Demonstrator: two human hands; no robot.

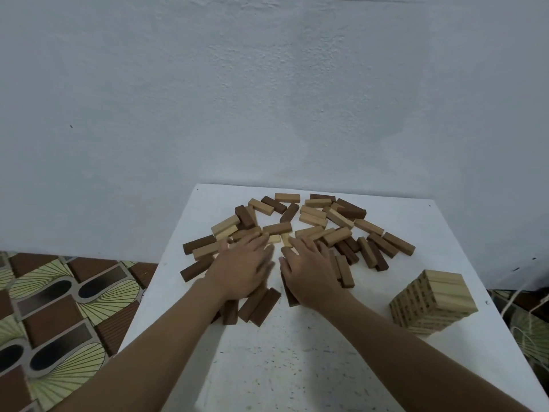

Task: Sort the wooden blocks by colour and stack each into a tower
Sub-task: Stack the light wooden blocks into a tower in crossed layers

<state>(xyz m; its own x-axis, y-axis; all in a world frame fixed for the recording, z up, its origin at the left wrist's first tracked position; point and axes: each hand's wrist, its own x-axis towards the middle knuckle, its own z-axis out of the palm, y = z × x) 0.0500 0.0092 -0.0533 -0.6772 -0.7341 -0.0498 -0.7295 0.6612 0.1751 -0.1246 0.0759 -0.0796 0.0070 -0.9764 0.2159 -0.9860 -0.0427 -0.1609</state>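
Left of the pale tower [433, 301] on the table [297, 352], the left hand [240, 263] and right hand [309, 269] lie flat, fingers spread and gripping nothing, on scattered wooden blocks [315, 221] that look light, stiff and smooth, best pinched across their long sides.

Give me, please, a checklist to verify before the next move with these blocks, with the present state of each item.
1. Light tower stands upright, apart from the other blocks: ok.
2. Loose pile sorted by colour: not ok, light and dark blocks lie mixed.
3. Dark blocks by the wrists stacked: not ok, they lie flat in a group.
4. Left hand and right hand free: ok, both lie flat over blocks, gripping nothing.
5. Bare table space at the near side for a second tower: ok.
6. Colour of the blocks under the palms: cannot tell, hidden.
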